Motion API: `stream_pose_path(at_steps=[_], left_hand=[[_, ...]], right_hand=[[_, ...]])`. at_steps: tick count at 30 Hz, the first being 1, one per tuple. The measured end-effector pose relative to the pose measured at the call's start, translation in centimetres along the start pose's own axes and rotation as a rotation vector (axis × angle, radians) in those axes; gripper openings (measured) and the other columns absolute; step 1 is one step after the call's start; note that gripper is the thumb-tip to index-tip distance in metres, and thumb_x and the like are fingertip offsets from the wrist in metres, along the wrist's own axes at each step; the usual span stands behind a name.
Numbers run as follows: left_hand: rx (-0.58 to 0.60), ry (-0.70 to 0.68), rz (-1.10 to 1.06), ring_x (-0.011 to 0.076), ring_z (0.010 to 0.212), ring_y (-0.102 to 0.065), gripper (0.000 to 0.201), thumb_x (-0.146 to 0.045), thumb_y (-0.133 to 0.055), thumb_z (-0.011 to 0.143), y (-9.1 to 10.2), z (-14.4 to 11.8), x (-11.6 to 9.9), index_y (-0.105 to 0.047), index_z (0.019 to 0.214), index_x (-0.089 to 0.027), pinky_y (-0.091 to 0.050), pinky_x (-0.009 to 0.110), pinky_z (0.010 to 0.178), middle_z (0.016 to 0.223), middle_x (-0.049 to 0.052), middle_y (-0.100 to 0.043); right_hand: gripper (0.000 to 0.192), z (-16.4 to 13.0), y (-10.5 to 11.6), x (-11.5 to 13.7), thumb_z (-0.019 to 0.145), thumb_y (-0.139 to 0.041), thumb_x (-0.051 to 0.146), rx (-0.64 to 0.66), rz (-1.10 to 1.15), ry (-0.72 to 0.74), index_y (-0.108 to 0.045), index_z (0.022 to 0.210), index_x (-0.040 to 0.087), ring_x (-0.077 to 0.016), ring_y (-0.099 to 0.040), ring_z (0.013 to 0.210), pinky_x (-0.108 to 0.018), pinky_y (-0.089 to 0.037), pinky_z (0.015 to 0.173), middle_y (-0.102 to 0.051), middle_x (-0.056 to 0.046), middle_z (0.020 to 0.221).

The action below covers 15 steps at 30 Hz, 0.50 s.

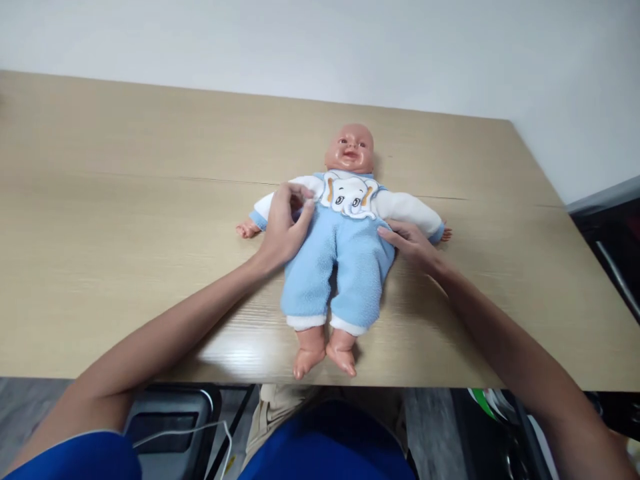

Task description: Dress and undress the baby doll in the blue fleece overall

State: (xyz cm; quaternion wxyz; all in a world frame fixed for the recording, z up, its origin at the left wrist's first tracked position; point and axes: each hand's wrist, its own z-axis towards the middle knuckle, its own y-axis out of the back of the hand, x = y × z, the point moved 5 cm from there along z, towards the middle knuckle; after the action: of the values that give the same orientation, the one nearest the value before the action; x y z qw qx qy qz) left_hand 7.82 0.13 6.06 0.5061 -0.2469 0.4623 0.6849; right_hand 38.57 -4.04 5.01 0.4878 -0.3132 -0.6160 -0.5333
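Note:
A baby doll [351, 148] with a bald head lies on its back on the wooden table, head away from me and bare feet near the front edge. It wears a fleecy light-blue and white outfit [357, 270] with a white elephant face [351, 195] on the chest. My left hand [291, 220] is curled against the outfit at the doll's side, below its sleeve, thumb and fingers gripping there. On the opposite side, my right hand [410, 241] grips the outfit at the waist, thumb on top and some fingertips hidden. Both doll arms are spread outward.
The light wooden table [125, 200] reaches back to a white wall [300, 47]. Below its front edge at left is a dark case-like object [173, 427] with a white cable [185, 430]. Dark objects [500, 433] are at lower right.

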Motion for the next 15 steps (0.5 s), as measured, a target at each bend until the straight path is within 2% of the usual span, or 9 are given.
stream_pose_path(at_steps=[3, 5, 8, 11, 15], left_hand=[[0.013, 0.03, -0.073, 0.0279, 0.119, -0.072, 0.045, -0.072, -0.063, 0.122, 0.6, -1.9, 1.9, -0.064, 0.128, -0.027, -0.061, 0.048, 0.114, 0.128, 0.01, -0.077], [0.034, 0.074, -0.091, 0.0267, 0.112, -0.069, 0.051, -0.077, -0.062, 0.121, 0.8, -2.3, 2.7, -0.064, 0.124, -0.026, -0.06, 0.045, 0.106, 0.12, 0.009, -0.075], [0.083, 0.146, -0.102, 0.0255, 0.1, -0.062, 0.056, -0.081, -0.063, 0.118, 0.8, -2.1, 3.6, -0.062, 0.112, -0.026, -0.055, 0.042, 0.094, 0.106, 0.005, -0.068], [0.15, 0.181, -0.194, 0.0249, 0.096, -0.056, 0.053, -0.077, -0.071, 0.113, 0.9, -1.5, 4.1, -0.062, 0.103, -0.026, -0.051, 0.041, 0.092, 0.099, 0.003, -0.061], [0.228, 0.196, -0.313, 0.0251, 0.095, -0.053, 0.048, -0.072, -0.076, 0.11, 1.0, -1.1, 4.0, -0.065, 0.101, -0.026, -0.05, 0.04, 0.09, 0.098, 0.003, -0.059]], right_hand=[[0.068, -0.2, -0.3, -0.6, 0.089, -0.102, 0.085, -0.115, 0.36, -0.046, -0.063, 0.087, 0.03, -0.0233, -0.055, 0.083, -0.038, -0.055, 0.078, -0.058, 0.001, 0.084], [0.069, -0.4, -0.5, -0.8, 0.084, -0.11, 0.075, -0.192, 0.503, -0.041, -0.058, 0.087, 0.03, -0.0209, -0.05, 0.08, -0.036, -0.052, 0.075, -0.054, 0.003, 0.084], [0.071, -0.5, -0.6, -0.9, 0.083, -0.114, 0.069, -0.224, 0.533, -0.012, -0.054, 0.09, 0.031, -0.0199, -0.048, 0.078, -0.034, -0.052, 0.074, -0.051, 0.005, 0.084], [0.073, -0.3, -0.4, -1.3, 0.084, -0.113, 0.072, -0.25, 0.522, -0.002, -0.053, 0.092, 0.031, -0.0206, -0.052, 0.079, -0.035, -0.055, 0.076, -0.052, 0.005, 0.085], [0.068, 0.0, -0.3, -1.9, 0.088, -0.108, 0.079, -0.239, 0.443, -0.015, -0.059, 0.098, 0.033, -0.0222, -0.06, 0.082, -0.036, -0.061, 0.078, -0.06, 0.004, 0.089]])
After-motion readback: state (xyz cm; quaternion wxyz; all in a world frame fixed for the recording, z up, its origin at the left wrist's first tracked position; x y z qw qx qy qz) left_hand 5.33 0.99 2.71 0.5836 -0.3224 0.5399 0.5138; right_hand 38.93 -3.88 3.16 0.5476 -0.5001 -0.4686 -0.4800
